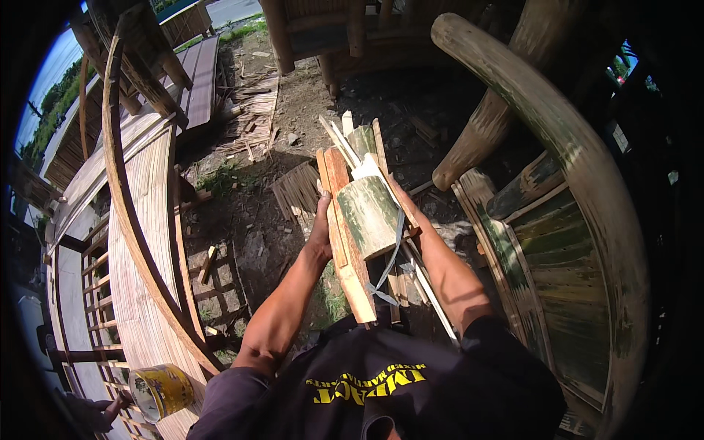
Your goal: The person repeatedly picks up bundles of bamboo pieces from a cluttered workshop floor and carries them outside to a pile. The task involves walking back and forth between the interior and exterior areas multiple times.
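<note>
Between both hands, in front of my chest, is a bundle of bamboo and wood scraps. A wide green-and-tan bamboo piece (368, 218) lies in its middle. Reddish-brown wooden strips (345, 235) run along its left side, and thin pale sticks (341, 141) poke out at the far end. My left hand (320, 231) presses the bundle from the left, its thumb along the strips. From the right my right hand (405, 207) clasps it, most of its fingers hidden beneath. A grey strap (394, 253) hangs loosely down the right side of the bundle.
A slatted bamboo bench (143, 257) with a curved rail (121, 169) stands left. On it is a yellow bucket (163, 391), near another person's hand (116, 405). Right are a thick curved log (579, 154) and a bamboo panel (565, 279). Split bamboo (249, 117) litters the dirt ahead.
</note>
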`<state>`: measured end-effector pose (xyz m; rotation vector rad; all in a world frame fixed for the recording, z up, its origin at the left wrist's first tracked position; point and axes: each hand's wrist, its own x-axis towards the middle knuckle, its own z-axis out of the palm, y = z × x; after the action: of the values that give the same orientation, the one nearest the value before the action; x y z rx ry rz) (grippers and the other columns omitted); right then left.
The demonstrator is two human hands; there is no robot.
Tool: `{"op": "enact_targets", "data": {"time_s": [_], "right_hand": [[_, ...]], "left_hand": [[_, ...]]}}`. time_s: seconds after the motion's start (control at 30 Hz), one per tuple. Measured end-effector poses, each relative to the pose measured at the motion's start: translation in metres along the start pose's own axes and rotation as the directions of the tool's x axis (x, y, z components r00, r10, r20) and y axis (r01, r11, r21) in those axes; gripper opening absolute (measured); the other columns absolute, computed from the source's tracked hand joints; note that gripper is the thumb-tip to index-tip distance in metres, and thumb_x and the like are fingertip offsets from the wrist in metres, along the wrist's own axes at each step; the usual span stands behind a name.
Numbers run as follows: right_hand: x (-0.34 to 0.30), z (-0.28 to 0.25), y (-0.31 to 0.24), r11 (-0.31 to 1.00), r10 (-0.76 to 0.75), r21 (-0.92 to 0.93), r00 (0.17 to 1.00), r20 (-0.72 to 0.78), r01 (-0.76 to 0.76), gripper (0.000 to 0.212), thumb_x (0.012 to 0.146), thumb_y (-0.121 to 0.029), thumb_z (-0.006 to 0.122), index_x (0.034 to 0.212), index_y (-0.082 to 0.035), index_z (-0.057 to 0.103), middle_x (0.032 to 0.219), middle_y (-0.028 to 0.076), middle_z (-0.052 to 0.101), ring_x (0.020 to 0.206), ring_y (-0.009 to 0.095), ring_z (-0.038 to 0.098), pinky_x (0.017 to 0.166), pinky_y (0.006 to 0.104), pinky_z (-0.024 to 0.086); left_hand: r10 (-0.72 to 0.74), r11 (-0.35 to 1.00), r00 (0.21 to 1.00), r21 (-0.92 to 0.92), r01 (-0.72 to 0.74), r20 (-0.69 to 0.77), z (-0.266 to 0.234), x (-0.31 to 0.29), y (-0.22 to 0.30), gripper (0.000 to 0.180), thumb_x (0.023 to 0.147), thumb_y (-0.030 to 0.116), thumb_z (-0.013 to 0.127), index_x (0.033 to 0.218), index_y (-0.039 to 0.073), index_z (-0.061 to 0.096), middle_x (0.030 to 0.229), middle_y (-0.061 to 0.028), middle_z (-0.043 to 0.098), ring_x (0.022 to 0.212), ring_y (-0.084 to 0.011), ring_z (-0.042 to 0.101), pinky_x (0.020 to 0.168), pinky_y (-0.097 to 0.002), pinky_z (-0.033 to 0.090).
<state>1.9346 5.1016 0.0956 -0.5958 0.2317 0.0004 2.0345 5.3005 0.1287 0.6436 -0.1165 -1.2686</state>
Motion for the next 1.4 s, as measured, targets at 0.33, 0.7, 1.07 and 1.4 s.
{"op": "enact_targets", "data": {"time_s": [0.33, 0.7, 1.07, 1.4], "right_hand": [[0.188, -0.048, -0.198, 0.935, -0.342, -0.076, 0.938, 0.060, 0.346, 0.051, 0.101, -0.031, 0.051, 0.145, -0.010, 0.039, 0.131, 0.004, 0.055, 0.117, 0.013, 0.054, 0.101, 0.0271, 0.045], [0.367, -0.201, -0.402, 0.844, -0.522, -0.032, 0.807, -0.276, 0.535, 0.052, 0.101, -0.034, 0.047, 0.146, -0.011, 0.036, 0.135, 0.006, 0.052, 0.121, 0.016, 0.052, 0.103, 0.0301, 0.045], [0.327, -0.350, -0.596, 0.674, -0.643, -0.027, 0.569, -0.512, 0.738, 0.054, 0.102, -0.038, 0.043, 0.148, -0.012, 0.033, 0.139, 0.008, 0.048, 0.124, 0.018, 0.050, 0.104, 0.0331, 0.045], [0.189, -0.577, -0.851, 0.634, -0.623, -0.001, 0.511, -0.592, 0.773, 0.055, 0.103, -0.040, 0.040, 0.149, -0.013, 0.030, 0.143, 0.009, 0.045, 0.128, 0.020, 0.049, 0.106, 0.0358, 0.045]], "left_hand": [[-0.166, 0.986, 0.986, -0.001, 0.166, -0.019, -0.001, 0.295, 0.172, 0.086, 0.084, 0.071, 0.050, 0.137, 0.003, 0.046, 0.125, -0.0233, 0.058, 0.112, -0.0369, 0.060, 0.093, -0.0517, 0.052], [-0.438, 0.891, 0.860, 0.250, 0.378, 0.263, 0.007, 0.665, 0.282, 0.070, 0.091, 0.064, 0.047, 0.135, 0.009, 0.049, 0.125, -0.0138, 0.059, 0.112, -0.0299, 0.059, 0.096, -0.0446, 0.049], [-0.733, 0.680, 0.564, 0.393, 0.619, 0.380, 0.151, 0.955, 0.190, 0.073, 0.093, 0.059, 0.048, 0.145, 0.009, 0.037, 0.138, -0.0161, 0.048, 0.126, -0.0313, 0.048, 0.106, -0.0461, 0.040], [-0.785, 0.605, 0.568, 0.506, 0.615, 0.249, 0.337, 1.209, 0.011, 0.072, 0.096, 0.060, 0.041, 0.146, 0.010, 0.035, 0.142, -0.0162, 0.044, 0.130, -0.0320, 0.044, 0.108, -0.0461, 0.039]]}}
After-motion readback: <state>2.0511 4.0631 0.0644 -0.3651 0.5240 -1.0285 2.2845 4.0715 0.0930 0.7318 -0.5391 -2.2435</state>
